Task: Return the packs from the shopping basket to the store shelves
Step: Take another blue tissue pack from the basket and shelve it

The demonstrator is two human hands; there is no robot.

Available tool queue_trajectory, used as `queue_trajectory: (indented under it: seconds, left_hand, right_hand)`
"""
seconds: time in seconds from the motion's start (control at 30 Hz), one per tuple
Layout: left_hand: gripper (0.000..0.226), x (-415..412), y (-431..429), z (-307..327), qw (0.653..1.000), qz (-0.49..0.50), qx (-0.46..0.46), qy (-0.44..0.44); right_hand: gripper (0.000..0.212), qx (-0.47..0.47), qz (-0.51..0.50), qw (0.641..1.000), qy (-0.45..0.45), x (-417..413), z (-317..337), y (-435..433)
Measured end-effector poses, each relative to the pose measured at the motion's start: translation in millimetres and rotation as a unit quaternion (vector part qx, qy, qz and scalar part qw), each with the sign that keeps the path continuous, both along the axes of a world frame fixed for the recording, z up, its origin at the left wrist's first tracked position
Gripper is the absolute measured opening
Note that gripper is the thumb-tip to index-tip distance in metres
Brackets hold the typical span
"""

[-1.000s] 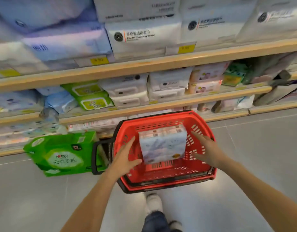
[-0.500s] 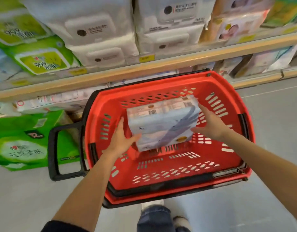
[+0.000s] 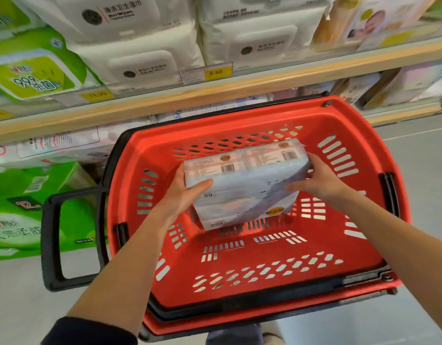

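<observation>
A pale blue tissue pack (image 3: 247, 185) with barcodes on its top edge is tilted inside the red shopping basket (image 3: 264, 282). My left hand (image 3: 187, 192) grips its left side, thumb across the front. On the right end of the pack my right hand (image 3: 317, 180) has its fingers wrapped. The pack's lower edge sits close to the basket floor; whether it touches is hidden. No other pack shows in the basket.
Wooden store shelves (image 3: 215, 93) run behind the basket, stocked with white wipe packs (image 3: 140, 46) and green wipe packs (image 3: 33, 68). A large green tissue pack (image 3: 20, 207) stands on the floor at left, beside the basket's black handle (image 3: 53, 237). Grey floor lies to the right.
The view has closed in on the basket and the lower shelves. Both hands went from beside the pack to clasping its two ends; the pack has tipped slightly in the basket.
</observation>
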State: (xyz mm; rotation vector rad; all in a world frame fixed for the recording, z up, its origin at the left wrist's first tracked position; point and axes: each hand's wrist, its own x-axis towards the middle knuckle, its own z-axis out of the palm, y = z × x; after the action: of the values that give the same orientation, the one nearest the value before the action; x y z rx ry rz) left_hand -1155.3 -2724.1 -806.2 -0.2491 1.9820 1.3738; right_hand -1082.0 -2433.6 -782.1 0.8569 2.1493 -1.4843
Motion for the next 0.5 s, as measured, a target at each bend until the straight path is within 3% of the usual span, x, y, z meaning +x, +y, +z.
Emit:
queue_trajectory:
  seconds: [0.2, 0.27, 0.37, 0.43, 0.5]
  left_hand:
    - [0.102, 6.0, -2.9, 13.0, 0.998, 0.036, -0.016, -0.055]
    - [0.105, 11.2, -5.3, 19.5, 0.994, 0.044, -0.018, -0.093]
    - [0.077, 20.9, -1.8, 30.0, 0.984, 0.074, 0.006, -0.161]
    - [0.061, 25.5, -0.4, 31.9, 0.975, 0.101, 0.009, -0.2]
    - [0.054, 28.3, -0.7, 28.9, 0.968, 0.099, -0.004, -0.229]
  right_hand:
    - [0.066, -0.011, -0.055, 0.998, -0.025, 8.1, 7.1, -6.5]
    - [0.072, -0.013, -0.06, 0.997, -0.051, 13.0, 11.1, -8.9]
    - [0.113, -0.039, -0.089, 0.986, -0.135, 22.8, 15.6, -10.0]
    - [0.115, -0.056, -0.101, 0.978, -0.173, 28.7, 15.5, -7.6]
    - [0.103, -0.053, -0.101, 0.973, -0.203, 31.8, 13.3, -4.0]
